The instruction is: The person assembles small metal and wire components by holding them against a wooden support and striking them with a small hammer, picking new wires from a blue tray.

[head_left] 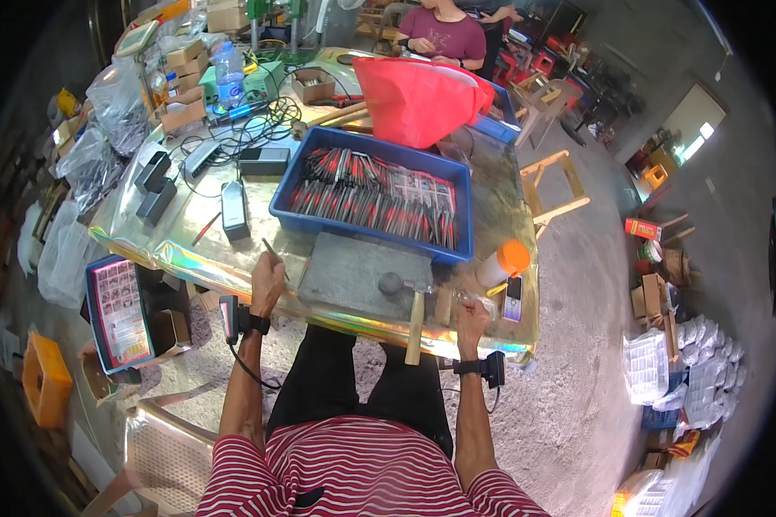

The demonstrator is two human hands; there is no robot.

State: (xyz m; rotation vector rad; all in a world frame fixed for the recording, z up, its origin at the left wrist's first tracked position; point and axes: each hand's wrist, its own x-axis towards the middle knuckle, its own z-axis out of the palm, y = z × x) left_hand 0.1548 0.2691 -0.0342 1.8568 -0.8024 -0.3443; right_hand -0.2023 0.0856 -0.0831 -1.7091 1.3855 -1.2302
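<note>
My left hand (pixel 268 283) is closed around a thin, dark, pen-like rod (pixel 272 251), at the near left corner of a grey flat slab (pixel 336 274). On the slab's right part sits a round dark metal piece (pixel 391 283). A hammer (pixel 415 327) lies beside it, its wooden handle sticking out over the table's near edge. My right hand (pixel 472 319) is closed by a small brown block (pixel 444 306); whatever its fingers pinch is too small to make out. Past the slab stands a blue tray (pixel 371 237) filled with rows of thin, red and grey flat pieces (pixel 362 207).
An orange-capped bottle (pixel 502 264) and a small box (pixel 512 299) stand at right. Black devices (pixel 234 211), cables and a water bottle (pixel 228 77) lie left. A red bag (pixel 418 99) stands behind the tray. Another person (pixel 444 39) works beyond; a wooden stool (pixel 553 191) is right.
</note>
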